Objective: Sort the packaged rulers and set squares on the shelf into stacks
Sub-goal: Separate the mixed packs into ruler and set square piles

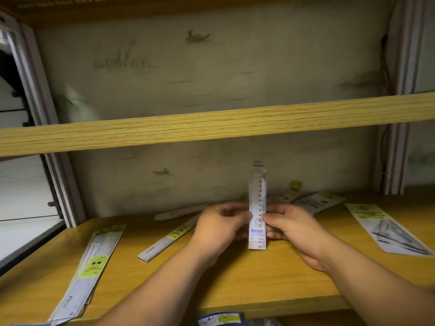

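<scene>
Two hands — left hand (220, 228) & right hand (288, 228) — pinch one packaged ruler (257, 208) upright betw. fingertips. Long axis vertical; lower end near shelf (259, 283).

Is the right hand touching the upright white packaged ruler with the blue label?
Touching. The head view shows the right hand pinching the white packaged ruler at its right edge, while the left hand grips the left edge.

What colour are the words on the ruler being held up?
Blue, on the ruler; head view shows it.
</scene>
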The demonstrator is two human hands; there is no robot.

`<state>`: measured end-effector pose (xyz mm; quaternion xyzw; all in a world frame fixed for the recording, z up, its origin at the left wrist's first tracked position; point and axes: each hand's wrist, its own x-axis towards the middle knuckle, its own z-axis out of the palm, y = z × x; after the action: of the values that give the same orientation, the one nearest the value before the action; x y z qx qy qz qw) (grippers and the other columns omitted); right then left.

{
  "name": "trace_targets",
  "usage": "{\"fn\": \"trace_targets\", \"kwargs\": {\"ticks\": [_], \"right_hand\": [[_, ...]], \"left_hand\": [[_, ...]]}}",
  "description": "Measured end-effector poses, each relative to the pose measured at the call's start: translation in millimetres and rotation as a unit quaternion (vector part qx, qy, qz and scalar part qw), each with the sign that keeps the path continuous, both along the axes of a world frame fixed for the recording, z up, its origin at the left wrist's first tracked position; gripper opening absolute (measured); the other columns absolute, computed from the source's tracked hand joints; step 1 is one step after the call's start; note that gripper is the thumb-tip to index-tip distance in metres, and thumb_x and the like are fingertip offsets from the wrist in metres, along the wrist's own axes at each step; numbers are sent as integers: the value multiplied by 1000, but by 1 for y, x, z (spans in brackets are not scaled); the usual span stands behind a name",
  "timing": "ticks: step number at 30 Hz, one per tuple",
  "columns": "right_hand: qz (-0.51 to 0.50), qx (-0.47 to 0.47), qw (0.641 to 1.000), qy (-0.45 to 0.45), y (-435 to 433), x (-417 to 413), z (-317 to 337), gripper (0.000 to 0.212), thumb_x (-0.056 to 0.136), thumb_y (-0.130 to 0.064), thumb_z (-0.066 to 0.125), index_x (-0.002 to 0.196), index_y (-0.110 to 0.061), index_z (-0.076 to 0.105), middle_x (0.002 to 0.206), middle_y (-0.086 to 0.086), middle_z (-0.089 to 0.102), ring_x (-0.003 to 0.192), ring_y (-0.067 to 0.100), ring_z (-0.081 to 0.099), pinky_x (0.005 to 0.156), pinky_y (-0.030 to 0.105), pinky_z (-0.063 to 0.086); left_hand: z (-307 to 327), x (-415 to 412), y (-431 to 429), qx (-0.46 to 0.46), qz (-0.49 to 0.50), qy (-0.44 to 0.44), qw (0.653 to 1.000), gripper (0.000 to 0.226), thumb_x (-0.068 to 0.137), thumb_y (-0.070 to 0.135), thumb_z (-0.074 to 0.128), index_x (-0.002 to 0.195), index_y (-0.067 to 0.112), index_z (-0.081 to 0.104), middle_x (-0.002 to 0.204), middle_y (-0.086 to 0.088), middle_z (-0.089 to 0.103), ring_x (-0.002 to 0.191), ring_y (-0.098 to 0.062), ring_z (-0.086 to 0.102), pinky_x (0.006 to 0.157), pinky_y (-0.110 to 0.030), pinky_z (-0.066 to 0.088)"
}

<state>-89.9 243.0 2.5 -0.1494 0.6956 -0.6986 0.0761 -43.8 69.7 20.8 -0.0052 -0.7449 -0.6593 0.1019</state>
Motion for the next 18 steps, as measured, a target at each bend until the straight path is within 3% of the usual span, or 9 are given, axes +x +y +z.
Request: {"fn": "trace_targets", "kwargs": {"ticks": [3,5,7,10,12,14,16,18], "right_hand": [[-18,-7,1000,-2,0,-7,-3,21,100,-6,61,119,-9,70,86,2,82,72,6,70,66,21,55],[-27,-11,1000,-4,0,-10,-5,20,100,-6,61,118,-10,70,83,1,82,67,3,70,64,19,55],[-30,-12,999,-4,0,-11,-5,21,100,-7,61,119,-13,69,87,1,83,69,4,72,64,20,55],[-34,-16,999,-5,1,-12,-6,22,100,-8,62,120,-14,69,95,4,83,78,9,74,66,21,56],[-35,-16,999,-5,1,-12,-5,22,100,-8,61,120,-14,70,95,5,83,78,9,73,65,21,55],[-36,-19,999,-4,1,-12,-5,21,100,-7,62,118,-14,70,94,4,83,76,9,73,65,21,55],[-38,-25,999,-3,1,-10,-5,20,100,-6,62,115,-15,71,94,4,83,79,11,73,66,22,55],[-39,-29,999,-3,2,-10,-5,19,100,-6,62,113,-16,71,95,3,83,81,12,73,67,23,56]], "left_hand": [[3,-12,-20,-132,111,43,984,10,92,24,73,96,18,80,81,-7,79,67,-14,69,65,-30,55],[10,-20,-36,-211,165,43,962,16,96,27,67,95,18,80,97,-9,81,86,-21,74,82,-30,58],[15,-26,-47,-321,166,9,932,24,100,30,59,109,20,78,121,-8,77,111,-28,71,99,-38,56],[9,-30,-47,-488,118,-40,864,42,99,49,56,131,26,68,141,-3,66,127,-27,62,103,-29,49],[-3,-32,-44,-548,86,-41,831,42,96,58,54,121,28,69,129,-4,70,116,-29,65,91,-29,50],[-12,-34,-41,-587,69,-21,807,42,93,62,51,98,22,65,102,-4,72,93,-28,66,76,-31,51],[-14,-32,-40,-584,61,0,809,49,89,70,47,95,24,64,90,3,70,82,-22,65,71,-31,53],[-12,-27,-39,-563,40,13,825,50,90,72,43,104,31,69,96,8,74,85,-16,67,77,-33,57]]}}
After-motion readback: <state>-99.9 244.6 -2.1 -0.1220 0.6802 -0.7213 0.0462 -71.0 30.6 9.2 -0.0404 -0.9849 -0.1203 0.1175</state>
